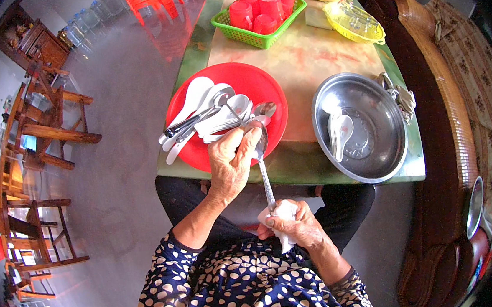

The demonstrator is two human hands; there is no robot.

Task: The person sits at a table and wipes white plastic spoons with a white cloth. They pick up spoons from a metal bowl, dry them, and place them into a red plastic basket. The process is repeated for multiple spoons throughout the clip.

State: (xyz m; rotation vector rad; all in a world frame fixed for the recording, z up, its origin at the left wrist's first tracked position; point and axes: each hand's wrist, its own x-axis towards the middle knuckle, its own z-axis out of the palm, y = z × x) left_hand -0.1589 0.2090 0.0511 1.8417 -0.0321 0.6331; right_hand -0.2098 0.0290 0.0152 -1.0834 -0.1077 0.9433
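A long metal spoon (266,181) is held between my two hands in front of the table edge. The fingers of my left hand (230,162) pinch it by its bowl. Lower down, my right hand (301,226) grips a crumpled white tissue (284,219) around the end of the handle. Just beyond my left hand lies a round red plastic tray (260,81). White ladles (197,94), metal ladles with black handles (179,128), nested white soup spoons (236,108) and a metal spoon (265,109) rest on it.
At right, a steel basin (396,148) holds white soup spoons (343,133), with a greyish cloth (405,102) beside it. Farther back are a green basket (258,38) of red mugs (240,15) and a yellow basket (334,23). A brown sofa (434,135) lines the right.
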